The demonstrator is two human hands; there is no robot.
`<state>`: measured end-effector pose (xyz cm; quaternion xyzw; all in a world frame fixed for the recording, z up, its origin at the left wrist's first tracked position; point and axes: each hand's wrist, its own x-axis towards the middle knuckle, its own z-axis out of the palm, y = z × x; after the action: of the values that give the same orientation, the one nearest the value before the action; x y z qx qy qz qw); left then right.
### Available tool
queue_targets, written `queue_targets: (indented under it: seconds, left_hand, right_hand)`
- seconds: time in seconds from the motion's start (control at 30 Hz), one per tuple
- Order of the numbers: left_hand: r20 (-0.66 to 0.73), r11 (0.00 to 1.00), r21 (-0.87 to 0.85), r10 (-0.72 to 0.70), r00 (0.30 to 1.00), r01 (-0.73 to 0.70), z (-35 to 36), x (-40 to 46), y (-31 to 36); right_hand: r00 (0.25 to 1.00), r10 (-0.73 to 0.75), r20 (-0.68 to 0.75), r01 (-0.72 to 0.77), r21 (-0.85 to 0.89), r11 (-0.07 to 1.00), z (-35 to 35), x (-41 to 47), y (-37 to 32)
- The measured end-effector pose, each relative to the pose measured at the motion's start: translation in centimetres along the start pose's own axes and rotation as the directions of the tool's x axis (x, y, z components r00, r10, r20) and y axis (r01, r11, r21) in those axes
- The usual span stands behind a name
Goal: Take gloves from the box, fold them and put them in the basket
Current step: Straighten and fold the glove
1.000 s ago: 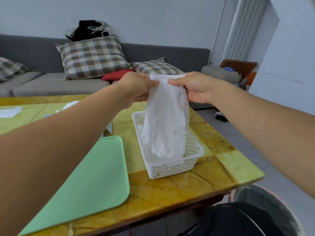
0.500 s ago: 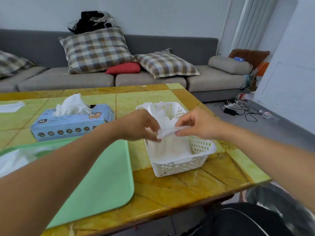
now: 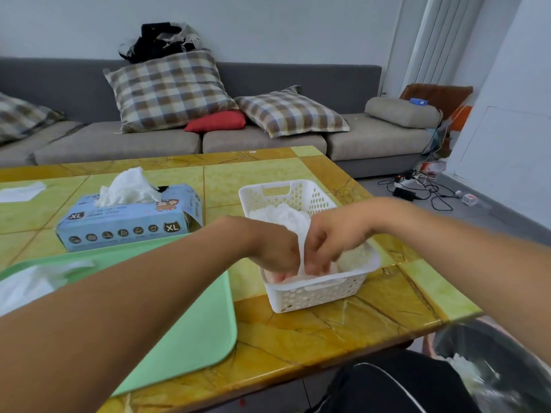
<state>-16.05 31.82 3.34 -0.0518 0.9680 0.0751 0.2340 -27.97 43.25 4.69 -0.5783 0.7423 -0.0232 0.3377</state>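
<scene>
Nearest on the desk (image 3: 313,338) is the green tray (image 3: 190,332) on the left. Just past it, both hands are down in the near end of the white basket (image 3: 316,296): left hand (image 3: 275,248) and right hand (image 3: 331,236) side by side, almost touching, fingers curled on a thin white glove (image 3: 301,248) that stands upright between them. So it's already where it belongs, I'd say next is just letting go. More gloves (image 3: 283,214) are piled behind in the basket. Far left sits the blue box (image 3: 128,222).

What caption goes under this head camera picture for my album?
Both hands, left hand and right hand, push a white glove down into the white basket beside the blue glove box.
</scene>
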Motion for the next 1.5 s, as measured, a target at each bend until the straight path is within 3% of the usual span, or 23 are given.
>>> queue_targets:
  seconds: [0.07,0.1,0.17,0.3,0.5,0.63,0.73,0.83,0.93,1.0,1.1,1.23,1.27,1.37,1.43,1.5]
  left_hand:
    - [-0.171,0.999,0.028,0.021,0.985,-0.016,-0.5,0.1,-0.6]
    - [-0.266,0.995,0.098,0.028,0.963,-0.002,-0.6,0.2,-1.1]
    - [-0.361,0.967,0.242,0.018,0.932,0.075,-0.4,0.4,-1.6]
    - [-0.247,0.938,0.263,-0.161,0.956,0.226,0.2,1.7,-1.2]
    - [-0.150,0.878,0.338,-0.304,0.941,0.338,0.7,4.0,-1.1]
    - [-0.045,0.863,0.393,-0.327,0.944,0.318,0.6,4.2,-2.2]
    - [-0.221,0.955,0.192,-0.183,0.958,0.226,0.3,2.9,-3.2]
    - [-0.510,0.990,-0.126,-0.112,0.853,0.055,-0.9,-0.9,-5.6]
    - [-0.645,0.959,-0.284,-0.173,0.744,-0.023,-0.7,-6.9,-9.7]
    - [-0.616,0.944,-0.324,-0.262,0.743,0.064,0.7,-10.7,-13.1]
    - [-0.540,0.877,-0.406,-0.456,0.707,0.256,4.2,-16.2,-17.8]
    - [-0.522,0.690,-0.629,-0.716,0.464,0.357,10.4,-22.1,-22.5]
    - [-0.461,0.655,-0.620,-0.750,0.474,0.432,11.4,-22.8,-23.3]
    - [-0.213,0.651,-0.445,-0.745,0.633,0.616,13.7,-24.3,-24.5]
    - [-0.163,0.688,-0.422,-0.698,0.697,0.590,14.2,-24.3,-24.3]
    - [-0.163,0.725,-0.400,-0.659,0.735,0.561,14.9,-24.4,-24.8]
  right_hand:
    - [0.972,-0.046,-0.232,0.041,-0.028,0.999,-0.6,0.5,0.0]
    - [0.960,-0.039,-0.277,0.015,-0.086,0.996,-0.6,1.0,-0.3]
    - [0.972,0.031,-0.235,-0.074,-0.177,0.982,0.3,2.4,-0.6]
    - [0.960,0.218,-0.176,-0.258,-0.257,0.931,1.1,4.6,-0.9]
    - [0.949,0.310,-0.063,-0.309,-0.397,0.864,0.6,6.2,-0.8]
    - [0.946,0.322,-0.048,-0.316,-0.362,0.877,1.0,7.2,-0.3]
    - [0.933,0.358,-0.028,-0.345,-0.346,0.872,1.3,7.7,-0.5]
    - [0.901,0.422,-0.096,-0.416,-0.460,0.784,-1.1,5.6,-4.5]
    - [0.918,0.230,-0.323,-0.382,-0.562,0.734,-2.8,4.1,-10.9]
    - [0.922,-0.039,-0.385,-0.174,-0.501,0.848,-2.0,5.6,-14.7]
    - [0.929,-0.282,-0.240,0.204,-0.303,0.931,2.2,9.6,-20.5]
    - [0.928,-0.352,-0.120,0.296,-0.331,0.896,8.7,15.5,-24.1]
    - [0.914,-0.381,-0.137,0.321,-0.328,0.888,9.5,16.4,-24.5]
    - [0.851,-0.471,-0.233,0.391,-0.320,0.863,10.7,18.7,-27.0]
    - [0.837,-0.481,-0.261,0.383,-0.347,0.856,10.7,19.6,-27.7]
    - [0.875,-0.431,-0.218,0.337,-0.364,0.868,10.5,20.3,-27.9]
